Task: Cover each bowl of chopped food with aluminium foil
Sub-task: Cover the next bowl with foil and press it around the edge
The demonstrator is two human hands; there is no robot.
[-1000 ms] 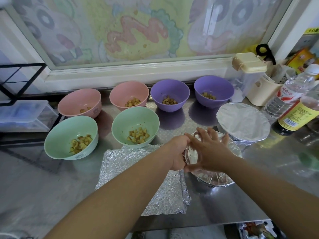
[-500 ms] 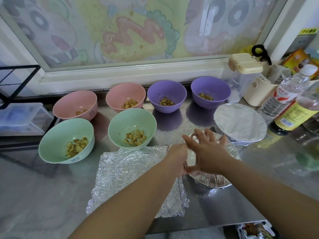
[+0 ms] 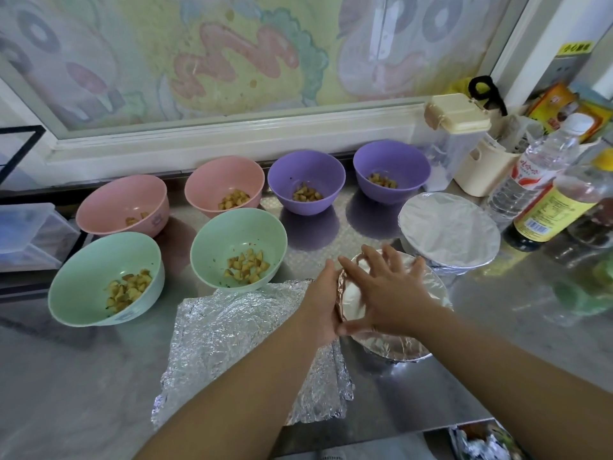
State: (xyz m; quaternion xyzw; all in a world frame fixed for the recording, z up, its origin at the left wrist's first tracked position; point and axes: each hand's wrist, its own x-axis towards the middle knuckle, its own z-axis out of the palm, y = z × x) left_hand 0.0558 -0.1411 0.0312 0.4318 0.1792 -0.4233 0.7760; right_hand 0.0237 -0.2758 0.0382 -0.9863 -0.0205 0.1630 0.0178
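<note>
A foil-covered bowl (image 3: 398, 346) sits at the front right of the steel counter. My right hand (image 3: 388, 293) lies spread on its foil top, fingers straight. My left hand (image 3: 323, 303) cups the bowl's left rim, with its fingers curled round the foil edge and mostly hidden. A second foil-covered bowl (image 3: 447, 234) stands just behind. Loose crumpled foil sheets (image 3: 238, 333) lie under my left forearm. Uncovered bowls of chopped food stand to the left: two green (image 3: 83, 277) (image 3: 232, 234), two pink (image 3: 116, 200) (image 3: 222, 177), two purple (image 3: 305, 171) (image 3: 391, 161).
At the right edge stand a water bottle (image 3: 544, 167), a yellow-labelled dark bottle (image 3: 547, 210) and a cream-lidded clear container (image 3: 457, 117). A clear plastic box (image 3: 30, 234) sits at the far left. The counter's front edge (image 3: 365, 439) runs close below the foil sheets.
My right hand's fingers have spread flatter across the foil top. My left hand stays at the bowl's left rim. The bowls have not moved.
</note>
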